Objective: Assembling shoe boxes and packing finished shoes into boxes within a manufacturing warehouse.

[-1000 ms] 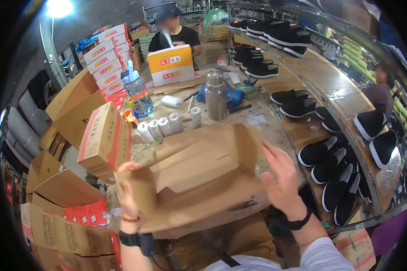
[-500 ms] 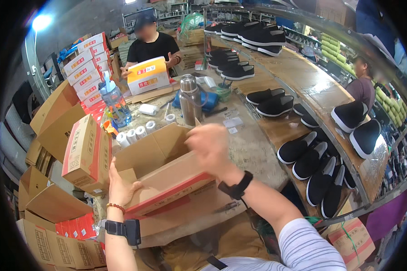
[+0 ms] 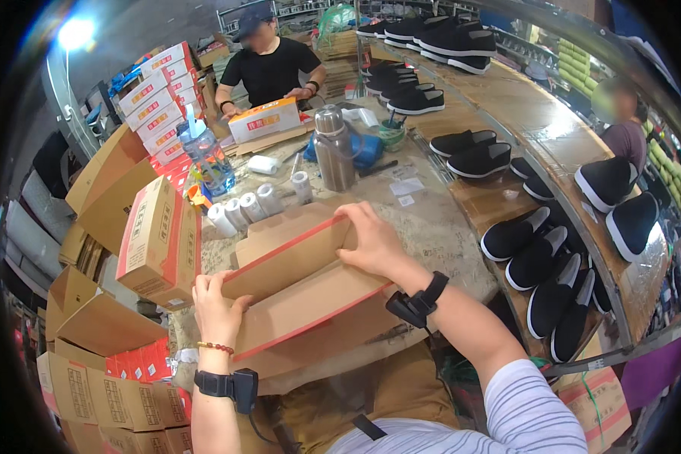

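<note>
Both hands are gripping a flat brown cardboard shoebox (image 3: 299, 291) with red edging, left hand (image 3: 218, 310) clamped on its near end, right hand (image 3: 374, 242) pressing the far corner.

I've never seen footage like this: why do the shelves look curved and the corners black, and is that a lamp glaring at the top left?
Head view: a fisheye lens bends the shoe shelf near the rim and leaves dark corners; the lamp burns out white; the cardboard box between the left hand and right hand is sharp and evenly lit, with soft shadows.
</note>
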A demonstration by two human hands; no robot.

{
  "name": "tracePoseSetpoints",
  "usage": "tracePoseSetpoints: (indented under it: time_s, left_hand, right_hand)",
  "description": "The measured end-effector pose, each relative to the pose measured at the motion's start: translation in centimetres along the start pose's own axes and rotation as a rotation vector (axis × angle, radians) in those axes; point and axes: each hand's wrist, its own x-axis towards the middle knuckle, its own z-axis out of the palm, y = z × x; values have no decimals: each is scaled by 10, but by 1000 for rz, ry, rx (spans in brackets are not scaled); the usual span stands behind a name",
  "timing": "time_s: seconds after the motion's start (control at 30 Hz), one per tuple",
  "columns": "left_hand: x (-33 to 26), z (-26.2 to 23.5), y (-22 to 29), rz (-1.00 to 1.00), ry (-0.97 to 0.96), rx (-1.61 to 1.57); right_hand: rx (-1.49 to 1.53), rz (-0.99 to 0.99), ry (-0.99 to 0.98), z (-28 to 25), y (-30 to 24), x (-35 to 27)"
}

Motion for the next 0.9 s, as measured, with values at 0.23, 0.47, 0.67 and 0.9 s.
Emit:
tracePoseSetpoints:
  time_s: [0.23,0.47,0.67,0.9]
  left_hand:
    - [6,-33,-5,18,-10,-560]
    - [-17,44,4,216,-37,265]
    - [-18,44,19,215,-5,222]
    - [-13,15,24,202,23,-71]
  right_hand:
    - [723,-2,102,-28,12,-31]
    - [-415,217,275,-129,154,-80]
    - [-912,634,673,-184,277,-176]
    - [946,458,699,-148,169,-134]
